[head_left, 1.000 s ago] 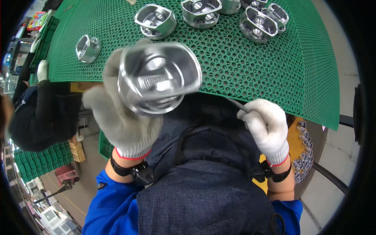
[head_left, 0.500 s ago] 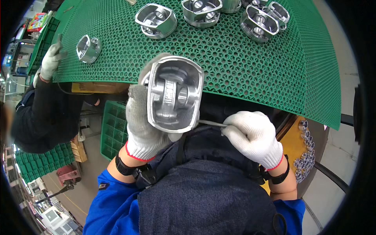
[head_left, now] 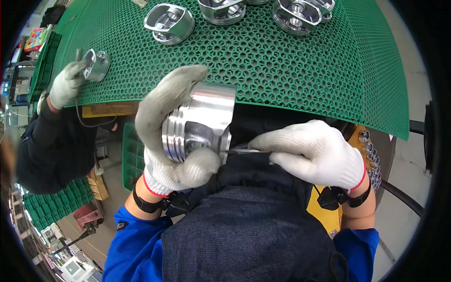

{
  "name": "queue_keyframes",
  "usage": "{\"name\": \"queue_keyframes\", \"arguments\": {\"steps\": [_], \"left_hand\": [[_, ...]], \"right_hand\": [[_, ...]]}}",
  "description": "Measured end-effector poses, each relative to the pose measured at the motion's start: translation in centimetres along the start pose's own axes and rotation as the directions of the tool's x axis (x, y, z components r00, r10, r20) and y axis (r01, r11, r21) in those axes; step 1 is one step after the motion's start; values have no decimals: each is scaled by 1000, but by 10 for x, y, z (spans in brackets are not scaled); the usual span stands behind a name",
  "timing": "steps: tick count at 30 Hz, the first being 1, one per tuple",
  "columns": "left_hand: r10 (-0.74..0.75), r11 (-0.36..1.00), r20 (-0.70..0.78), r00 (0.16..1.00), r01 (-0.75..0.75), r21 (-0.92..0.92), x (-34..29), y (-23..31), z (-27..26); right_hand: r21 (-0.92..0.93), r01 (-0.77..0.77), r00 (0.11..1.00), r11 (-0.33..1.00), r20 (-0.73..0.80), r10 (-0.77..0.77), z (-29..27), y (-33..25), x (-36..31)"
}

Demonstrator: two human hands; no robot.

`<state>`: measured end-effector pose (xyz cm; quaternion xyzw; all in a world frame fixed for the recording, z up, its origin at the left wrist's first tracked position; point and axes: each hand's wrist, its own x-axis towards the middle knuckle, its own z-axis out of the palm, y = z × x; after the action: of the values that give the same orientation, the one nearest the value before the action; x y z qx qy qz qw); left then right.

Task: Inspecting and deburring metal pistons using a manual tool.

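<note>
Piston [head_left: 209, 108] clasped in curled fingers of left hand [head_left: 151, 124], rod [head_left: 242, 151] pinched by right hand [head_left: 314, 148] at piston's 4 o'clock edge, seemingly mid-work; other pistons [head_left: 221, 19], 12 o'clock, unheld.

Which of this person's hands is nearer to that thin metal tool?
Right. The right hand grips the thin metal tool between thumb and fingers; the left hand is off to the tool's left, wrapped around the silver piston.

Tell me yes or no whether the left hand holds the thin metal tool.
No, the right hand pinches the thin metal tool, while the left hand grips a silver piston.
</note>
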<state>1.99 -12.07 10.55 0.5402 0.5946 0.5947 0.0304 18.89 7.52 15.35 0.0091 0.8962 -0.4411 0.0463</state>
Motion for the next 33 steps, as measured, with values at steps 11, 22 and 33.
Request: {"name": "queue_keyframes", "arguments": {"steps": [11, 22, 33], "left_hand": [[-787, 373, 199, 584, 707, -601, 3, 34, 12], [-756, 544, -87, 649, 549, -635, 22, -8, -60], [161, 603, -359, 919, 197, 773, 29, -61, -140]], "right_hand": [[-667, -2, 931, 745, -272, -241, -15, -16, 12], [-441, -43, 878, 897, -445, -177, 1, 16, 12], [-290, -63, 885, 955, -458, -81, 16, 23, 2]]}}
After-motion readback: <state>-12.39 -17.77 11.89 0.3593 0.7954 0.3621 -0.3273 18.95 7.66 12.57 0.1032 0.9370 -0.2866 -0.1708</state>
